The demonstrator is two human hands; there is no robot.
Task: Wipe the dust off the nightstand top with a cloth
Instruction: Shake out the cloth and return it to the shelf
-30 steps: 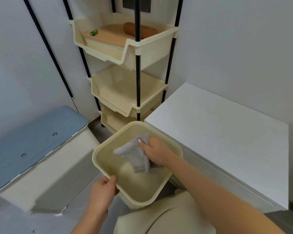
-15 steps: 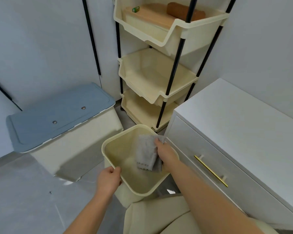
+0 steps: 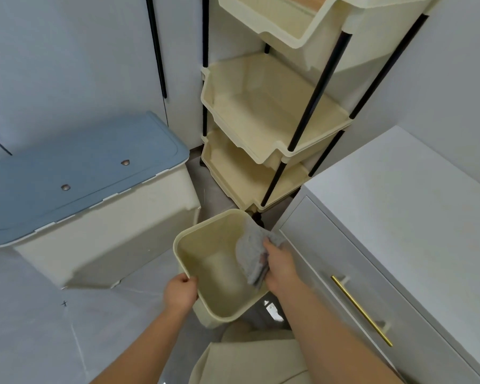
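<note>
A cream plastic bin [image 3: 205, 261] hangs low in front of me, above the floor. My left hand [image 3: 180, 293] grips its near left rim. My right hand [image 3: 281, 268] is closed on a grey cloth [image 3: 251, 252], which drapes over the bin's right inner wall. The white nightstand [image 3: 405, 217] stands to the right, its top bare, with a gold handle [image 3: 360, 310] on the drawer front.
A cream shelf rack [image 3: 272, 117] with black posts stands in the corner behind the bin. A cream storage box with a blue lid [image 3: 75, 176] sits on the floor at left. Grey floor tiles lie at lower left. My beige-clad leg shows at the bottom.
The view has swung left and down, so the nightstand's drawer front came into sight. The bin has dropped lower, and the cloth has shifted from the bin's middle to its right side.
</note>
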